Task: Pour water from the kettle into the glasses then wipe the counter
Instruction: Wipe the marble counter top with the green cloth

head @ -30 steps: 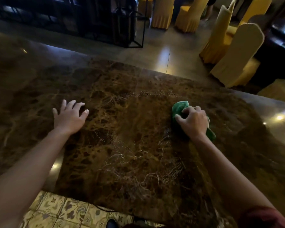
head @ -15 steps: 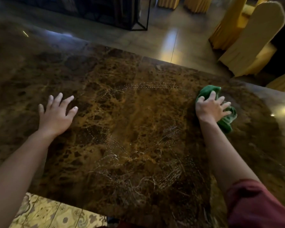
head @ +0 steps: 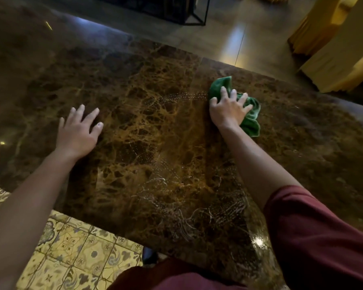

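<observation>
A dark brown marble counter (head: 155,143) fills most of the view, with thin wet streaks and droplet trails across its middle and near edge. My right hand (head: 227,109) presses flat on a crumpled green cloth (head: 250,120) near the counter's far edge, fingers spread over it. My left hand (head: 78,128) rests palm down on the bare marble to the left, fingers apart, holding nothing. No kettle and no glasses are in view.
Beyond the far edge lies a glossy floor with a black metal frame (head: 195,15) and yellow-covered chairs (head: 333,49) at the upper right. Patterned yellow floor tiles (head: 76,254) show below the near edge at the lower left.
My right hand has carried the green cloth away from me and rightward across the counter, then back a little to the left near the far edge. The left hand stays planted.
</observation>
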Available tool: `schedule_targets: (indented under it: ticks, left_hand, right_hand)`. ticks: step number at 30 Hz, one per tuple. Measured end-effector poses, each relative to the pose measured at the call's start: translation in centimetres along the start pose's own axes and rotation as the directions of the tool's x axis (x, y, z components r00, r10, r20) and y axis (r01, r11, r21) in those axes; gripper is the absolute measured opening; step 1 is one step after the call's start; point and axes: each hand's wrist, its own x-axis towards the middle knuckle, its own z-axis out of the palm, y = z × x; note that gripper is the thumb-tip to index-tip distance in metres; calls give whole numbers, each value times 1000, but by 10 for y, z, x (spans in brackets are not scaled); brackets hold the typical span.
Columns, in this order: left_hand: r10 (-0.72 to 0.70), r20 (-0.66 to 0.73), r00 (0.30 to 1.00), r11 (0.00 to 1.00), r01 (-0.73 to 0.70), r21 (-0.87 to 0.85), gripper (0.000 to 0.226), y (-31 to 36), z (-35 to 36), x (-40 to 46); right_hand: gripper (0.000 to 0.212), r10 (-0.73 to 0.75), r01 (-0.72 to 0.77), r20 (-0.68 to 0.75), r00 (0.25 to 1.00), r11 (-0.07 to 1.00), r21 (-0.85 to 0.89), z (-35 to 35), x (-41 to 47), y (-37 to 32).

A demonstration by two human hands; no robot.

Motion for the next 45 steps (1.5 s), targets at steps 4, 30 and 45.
schedule_targets:
  ticks: [4, 30, 45]
  left_hand:
    - [2, 60, 998, 999, 0, -35, 57, 0, -3, 1]
    - [48, 37, 998, 998, -49, 40, 63, 33, -14, -1]
    - [54, 279, 959, 996, -73, 56, 72, 63, -3, 21]
  right_hand:
    - [65, -136, 136, 35, 990, 991, -2, 15, -26, -44]
    - [50, -531, 516, -60, 845, 781, 351, -2, -221, -18]
    - [42, 210, -209, -298, 931, 977, 37, -55, 11, 93]
